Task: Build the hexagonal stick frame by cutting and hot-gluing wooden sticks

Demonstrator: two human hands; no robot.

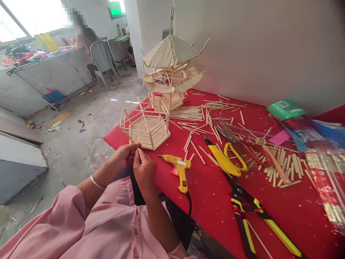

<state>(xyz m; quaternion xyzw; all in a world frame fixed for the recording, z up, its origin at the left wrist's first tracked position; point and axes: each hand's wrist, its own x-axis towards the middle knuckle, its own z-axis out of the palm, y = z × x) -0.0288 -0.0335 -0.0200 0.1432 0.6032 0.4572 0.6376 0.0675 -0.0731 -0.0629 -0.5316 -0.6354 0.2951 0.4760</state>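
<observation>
My left hand (126, 154) and my right hand (145, 167) meet at the table's near left edge, fingers of both pinched together. Whatever lies between the fingertips is too small or hidden to make out. Just beyond them stands a six-sided frame of wooden sticks (149, 133) with a slatted floor and an open top. Behind it rises a stick pagoda (172, 54) with two roof tiers. To the right of my right hand a yellow hot glue gun (176, 166) lies on its side, nozzle pointing left.
Loose sticks (188, 113) cover the back of the red table (207, 205). A yellow utility knife (223, 158), yellow-handled scissors (235, 156), large cutters (244, 201) and bagged sticks (323, 176) lie right. A person (87, 39) sits at a far bench, near a grey chair (102, 59).
</observation>
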